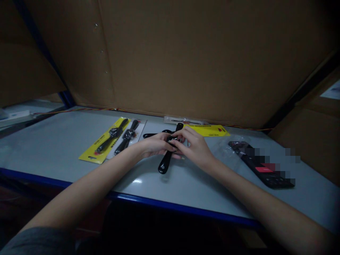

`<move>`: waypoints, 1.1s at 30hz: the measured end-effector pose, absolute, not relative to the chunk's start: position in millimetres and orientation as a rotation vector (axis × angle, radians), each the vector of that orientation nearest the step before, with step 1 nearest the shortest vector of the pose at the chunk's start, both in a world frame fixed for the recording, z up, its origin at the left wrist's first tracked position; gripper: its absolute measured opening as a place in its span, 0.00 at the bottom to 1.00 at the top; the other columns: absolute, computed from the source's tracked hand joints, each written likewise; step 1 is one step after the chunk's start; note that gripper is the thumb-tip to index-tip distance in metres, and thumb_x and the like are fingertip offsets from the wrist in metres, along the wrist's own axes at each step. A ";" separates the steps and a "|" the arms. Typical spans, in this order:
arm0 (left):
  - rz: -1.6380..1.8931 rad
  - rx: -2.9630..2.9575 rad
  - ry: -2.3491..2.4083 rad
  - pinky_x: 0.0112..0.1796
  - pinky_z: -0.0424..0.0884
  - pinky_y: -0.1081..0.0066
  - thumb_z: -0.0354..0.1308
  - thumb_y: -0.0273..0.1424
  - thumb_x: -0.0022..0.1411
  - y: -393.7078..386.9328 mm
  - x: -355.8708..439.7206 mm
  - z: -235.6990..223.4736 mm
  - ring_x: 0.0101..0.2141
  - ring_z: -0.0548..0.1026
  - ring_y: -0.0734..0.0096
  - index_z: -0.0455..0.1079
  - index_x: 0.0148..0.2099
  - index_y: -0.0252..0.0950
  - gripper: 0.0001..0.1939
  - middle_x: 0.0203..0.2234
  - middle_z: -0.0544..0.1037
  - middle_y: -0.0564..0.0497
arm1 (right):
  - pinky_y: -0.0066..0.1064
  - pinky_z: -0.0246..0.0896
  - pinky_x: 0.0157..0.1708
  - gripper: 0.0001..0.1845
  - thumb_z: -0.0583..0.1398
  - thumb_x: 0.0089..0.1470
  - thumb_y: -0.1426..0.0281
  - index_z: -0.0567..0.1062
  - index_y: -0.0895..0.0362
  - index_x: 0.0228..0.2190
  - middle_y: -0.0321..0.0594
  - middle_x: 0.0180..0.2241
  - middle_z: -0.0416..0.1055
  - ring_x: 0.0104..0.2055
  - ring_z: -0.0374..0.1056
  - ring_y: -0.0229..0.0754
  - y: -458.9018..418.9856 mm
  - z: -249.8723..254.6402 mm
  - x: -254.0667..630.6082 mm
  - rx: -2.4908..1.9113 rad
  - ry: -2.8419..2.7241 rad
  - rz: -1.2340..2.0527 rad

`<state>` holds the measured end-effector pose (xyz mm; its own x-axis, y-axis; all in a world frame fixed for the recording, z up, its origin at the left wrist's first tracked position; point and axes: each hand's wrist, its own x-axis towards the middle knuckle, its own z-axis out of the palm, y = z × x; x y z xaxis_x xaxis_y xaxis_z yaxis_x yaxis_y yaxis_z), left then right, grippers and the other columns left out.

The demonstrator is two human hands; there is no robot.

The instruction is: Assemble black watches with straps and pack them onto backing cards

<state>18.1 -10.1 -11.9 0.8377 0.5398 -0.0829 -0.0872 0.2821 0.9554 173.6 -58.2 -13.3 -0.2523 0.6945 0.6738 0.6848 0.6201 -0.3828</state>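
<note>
Grey table [79, 141], blue edge [170, 204], brown cardboard walls [180, 56], hands [176, 145] above.

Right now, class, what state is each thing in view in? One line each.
Centre tool: held, unpackaged.
Left hand: fingers on centre tool.
Right hand: fingers on centre tool.
Yellow-carded tool: mounted on card.
White-carded tool: mounted on card.
Far yellow card: lying flat.
Back packet: lying down.
Black-and-red item: lying down.
Black handle beyond left hand: partly hidden.

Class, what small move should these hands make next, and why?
Probably the left hand should steady the black tool while the right hand makes a small adjustment at its middle: both hands' fingers meet there, and the handle nearest the person sticks out free.
</note>
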 end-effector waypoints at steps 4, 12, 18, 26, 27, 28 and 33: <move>0.447 1.219 0.417 0.42 0.72 0.62 0.56 0.14 0.49 -11.7 18.9 -10.7 0.35 0.76 0.67 0.63 0.45 0.28 0.20 0.35 0.74 0.44 | 0.31 0.56 0.32 0.05 0.58 0.52 0.68 0.67 0.56 0.27 0.39 0.29 0.66 0.32 0.62 0.40 -58.0 -13.5 173.9 -1.157 -1.976 -0.047; 0.454 1.231 0.478 0.41 0.72 0.62 0.56 0.14 0.50 -19.7 21.2 -4.5 0.35 0.76 0.67 0.65 0.39 0.28 0.13 0.33 0.73 0.46 | 0.27 0.56 0.24 0.05 0.57 0.52 0.68 0.66 0.55 0.32 0.32 0.22 0.66 0.24 0.63 0.35 -52.6 -21.3 170.5 -1.144 -1.745 0.430; 0.490 1.179 0.501 0.41 0.73 0.64 0.53 0.12 0.49 -14.1 19.6 -4.1 0.33 0.77 0.67 0.63 0.42 0.27 0.16 0.32 0.74 0.45 | 0.29 0.58 0.28 0.07 0.60 0.49 0.65 0.72 0.56 0.27 0.37 0.26 0.71 0.28 0.65 0.37 -53.3 -15.6 174.8 -1.131 -1.785 0.277; 0.583 1.271 0.601 0.39 0.74 0.65 0.56 0.12 0.48 -20.4 21.8 -0.7 0.32 0.77 0.70 0.63 0.43 0.28 0.19 0.33 0.74 0.47 | 0.27 0.52 0.24 0.11 0.59 0.50 0.65 0.70 0.58 0.20 0.33 0.19 0.65 0.23 0.60 0.35 -51.6 -17.1 173.8 -1.213 -1.775 0.334; 0.582 1.282 0.612 0.38 0.74 0.64 0.55 0.12 0.48 -21.8 22.1 0.1 0.31 0.77 0.70 0.63 0.44 0.28 0.19 0.33 0.74 0.47 | 0.27 0.51 0.23 0.12 0.59 0.50 0.64 0.70 0.58 0.20 0.33 0.18 0.64 0.22 0.59 0.34 -51.7 -17.0 173.2 -1.224 -1.758 0.419; 0.583 1.287 0.618 0.38 0.74 0.64 0.55 0.12 0.48 -22.7 22.3 0.6 0.31 0.77 0.70 0.63 0.44 0.28 0.19 0.33 0.74 0.47 | 0.27 0.51 0.22 0.13 0.58 0.50 0.63 0.70 0.58 0.20 0.33 0.18 0.63 0.22 0.59 0.34 -52.2 -16.2 172.6 -1.225 -1.742 0.509; 0.591 1.270 0.582 0.42 0.72 0.63 0.55 0.11 0.49 -19.6 20.7 0.1 0.33 0.77 0.69 0.65 0.43 0.28 0.18 0.33 0.75 0.46 | 0.29 0.56 0.26 0.12 0.57 0.52 0.64 0.76 0.58 0.28 0.35 0.21 0.68 0.25 0.63 0.37 -58.7 -5.5 172.2 -1.133 -1.711 0.672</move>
